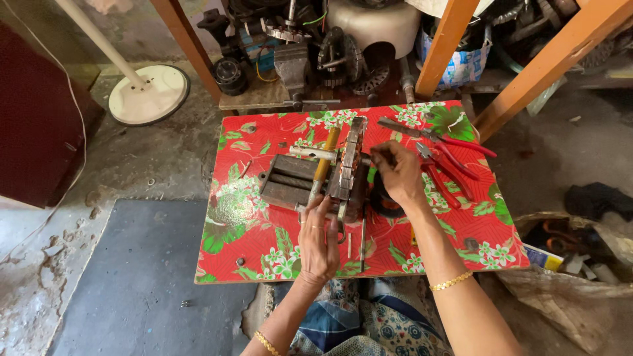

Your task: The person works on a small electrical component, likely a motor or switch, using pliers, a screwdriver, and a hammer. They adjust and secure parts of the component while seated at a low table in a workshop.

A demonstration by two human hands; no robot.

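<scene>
At the centre of the frame we see a motor stator (349,168) standing on edge in a metal winding frame (290,179) on the red floral desk (264,244). Our left hand (319,240) has its fingers curled around the frame's lower bar; our right hand (397,173) pinches the stator's upper right rim (what it pinches is too small to tell). Red-handled pliers (443,173) lie just right.

A winder (310,178) sits at frame centre on the tabletop (264,250), with a stator (351,168) against its right side. Pliers (438,161) lie right of the stator. A fan base (148,94) rests on the floor, upper left.
</scene>
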